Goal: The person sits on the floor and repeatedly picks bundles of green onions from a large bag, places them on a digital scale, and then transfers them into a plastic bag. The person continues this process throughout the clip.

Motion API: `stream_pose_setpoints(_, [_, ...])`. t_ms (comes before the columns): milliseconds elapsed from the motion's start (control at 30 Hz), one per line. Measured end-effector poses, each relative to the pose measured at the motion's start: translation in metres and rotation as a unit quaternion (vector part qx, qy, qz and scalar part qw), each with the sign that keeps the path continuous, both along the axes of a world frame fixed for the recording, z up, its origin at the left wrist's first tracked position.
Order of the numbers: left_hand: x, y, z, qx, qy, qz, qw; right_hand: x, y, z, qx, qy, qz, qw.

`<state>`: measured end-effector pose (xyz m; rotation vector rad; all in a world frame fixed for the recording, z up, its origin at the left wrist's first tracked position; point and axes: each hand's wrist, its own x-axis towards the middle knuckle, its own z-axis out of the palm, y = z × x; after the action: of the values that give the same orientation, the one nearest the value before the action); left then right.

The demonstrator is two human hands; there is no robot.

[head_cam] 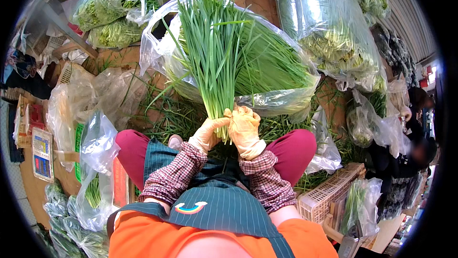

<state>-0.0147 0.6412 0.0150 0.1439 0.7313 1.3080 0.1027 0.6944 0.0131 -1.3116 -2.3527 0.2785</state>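
Observation:
In my gloved left hand (207, 133) is the stem end of a large bunch of garlic chives (214, 57). Its long green leaves fan out away from me, over a big clear plastic bag (272, 102). More chives (277, 61) lie packed inside that bag, which gapes on the near and left sides. My right hand (245, 125), in a cream glove, is curled with its fingers bent against the right side of the same stems. The pale stem tips stick out below, between both hands. Whether the right fingers grip any stems is hard to see.
Loose chive leaves (175, 111) litter the ground around my knees. Crumpled plastic bags (103, 93) lie at left. Filled vegetable bags (336, 25) stand at the far right, with others (114, 7) far left. A plastic crate (331, 193) sits by my right knee. People (404, 158) are at right.

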Motion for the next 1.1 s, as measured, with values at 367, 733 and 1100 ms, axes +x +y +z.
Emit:
stream_pose_setpoints(367, [-0.017,-0.010,-0.018,-0.023,0.148,-0.026,0.988,-0.012,0.090,0.096,-0.201,0.249,-0.062,0.945])
stream_pose_setpoints(733, [-0.025,-0.009,-0.047,-0.023,0.189,-0.015,0.982,-0.040,0.212,0.093,-0.121,0.425,0.086,0.893])
stream_pose_setpoints(1100, [-0.072,-0.004,0.049,0.028,0.770,0.097,0.630,0.023,0.029,0.147,-0.226,-0.199,0.388,0.871])
